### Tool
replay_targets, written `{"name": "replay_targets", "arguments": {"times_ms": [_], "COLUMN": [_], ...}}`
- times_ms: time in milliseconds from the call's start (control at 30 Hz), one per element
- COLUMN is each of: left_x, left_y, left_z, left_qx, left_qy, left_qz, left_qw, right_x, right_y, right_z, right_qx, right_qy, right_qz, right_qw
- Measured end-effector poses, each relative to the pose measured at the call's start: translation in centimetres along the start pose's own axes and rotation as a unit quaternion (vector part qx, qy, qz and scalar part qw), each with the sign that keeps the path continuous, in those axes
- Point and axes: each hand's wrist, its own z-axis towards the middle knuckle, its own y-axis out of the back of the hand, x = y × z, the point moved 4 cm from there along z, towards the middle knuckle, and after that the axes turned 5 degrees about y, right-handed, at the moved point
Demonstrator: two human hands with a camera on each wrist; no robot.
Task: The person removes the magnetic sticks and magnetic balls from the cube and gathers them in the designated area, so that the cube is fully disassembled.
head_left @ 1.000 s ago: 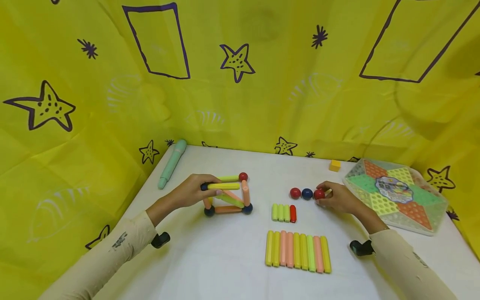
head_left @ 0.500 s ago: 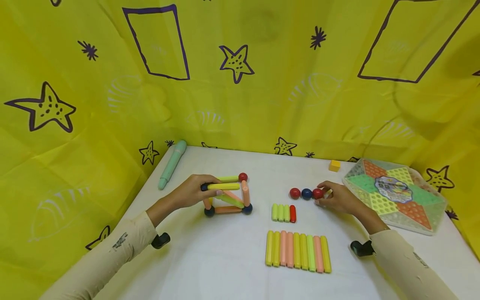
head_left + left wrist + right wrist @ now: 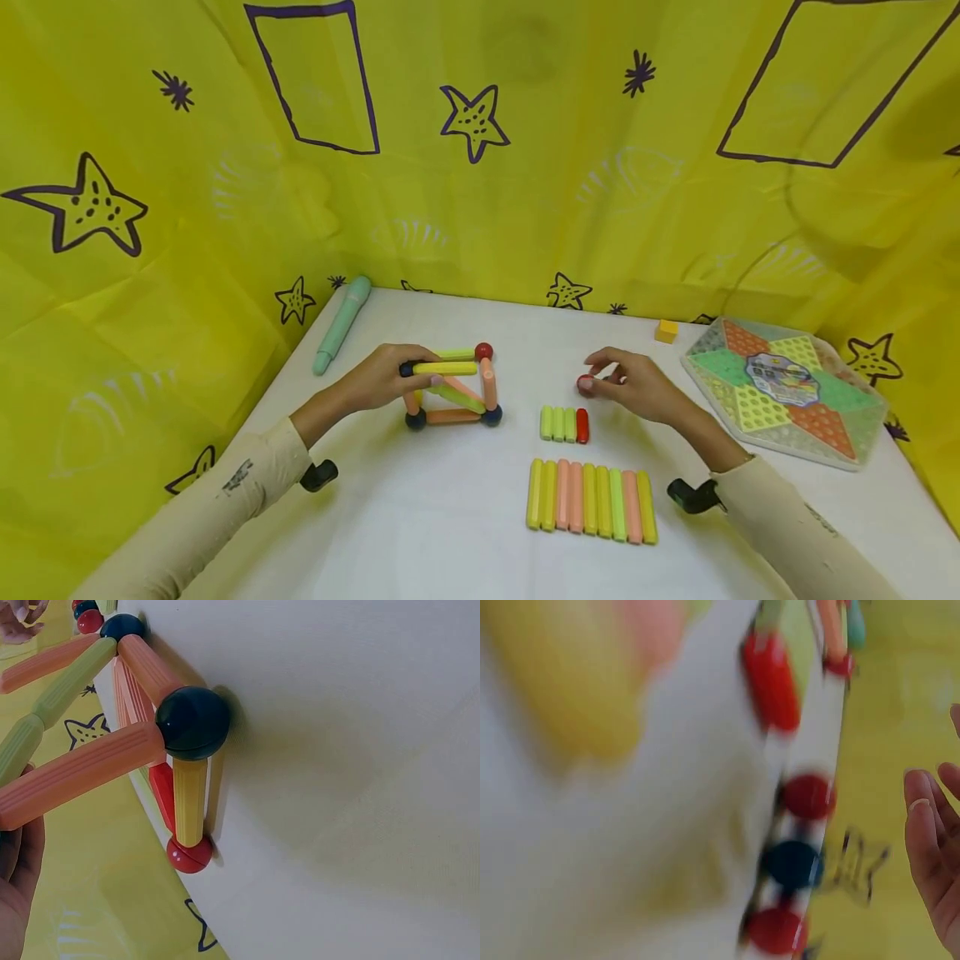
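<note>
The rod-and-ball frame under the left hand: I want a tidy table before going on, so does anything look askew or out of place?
Nothing stands out. The rod-and-ball frame stands upright on the white table, held by the left hand. The short sticks and long sticks lie in neat rows. The right hand hovers by a red ball.

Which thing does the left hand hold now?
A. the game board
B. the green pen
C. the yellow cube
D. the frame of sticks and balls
D: the left hand grips a yellow stick at the top of the frame, while the pen, the cube and the board lie apart from it on the table.
</note>
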Motion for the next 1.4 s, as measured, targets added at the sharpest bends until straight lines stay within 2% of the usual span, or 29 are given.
{"name": "replay_targets", "arguments": {"times_ms": [133, 267, 400, 533, 867, 1067, 1233, 1400], "left_x": [0.0, 0.0, -0.1, -0.1, -0.2, -0.3, -0.3, -0.2], "left_y": [0.1, 0.1, 0.0, -0.1, 0.1, 0.2, 0.1, 0.0], "left_z": [0.1, 0.1, 0.0, 0.0, -0.2, -0.3, -0.3, -0.3], "left_qx": [-0.002, -0.003, -0.004, -0.005, -0.01, -0.007, -0.003, -0.005], "left_qy": [0.003, 0.008, 0.012, 0.009, 0.006, 0.01, 0.007, 0.006], "left_qz": [-0.002, -0.002, 0.0, 0.0, -0.002, -0.008, -0.008, -0.002], "left_qw": [1.0, 1.0, 0.9999, 0.9999, 0.9999, 0.9999, 0.9999, 1.0], "right_x": [3.3, 5.2, 6.2, 6.4, 6.4, 6.3, 6.0, 5.1], "right_y": [-4.4, -8.0, -10.1, -11.1, -10.8, -9.7, -8.1, -5.7], "right_z": [2.5, 4.6, 5.9, 6.6, 6.9, 6.3, 4.4, 0.8], "right_qx": [0.067, 0.123, 0.166, 0.192, 0.196, 0.163, 0.152, 0.158], "right_qy": [0.019, 0.022, 0.031, 0.029, 0.013, 0.027, 0.033, 0.017], "right_qz": [0.028, 0.025, 0.04, 0.053, 0.031, 0.048, 0.072, 0.115], "right_qw": [0.997, 0.992, 0.985, 0.98, 0.98, 0.985, 0.985, 0.98]}}
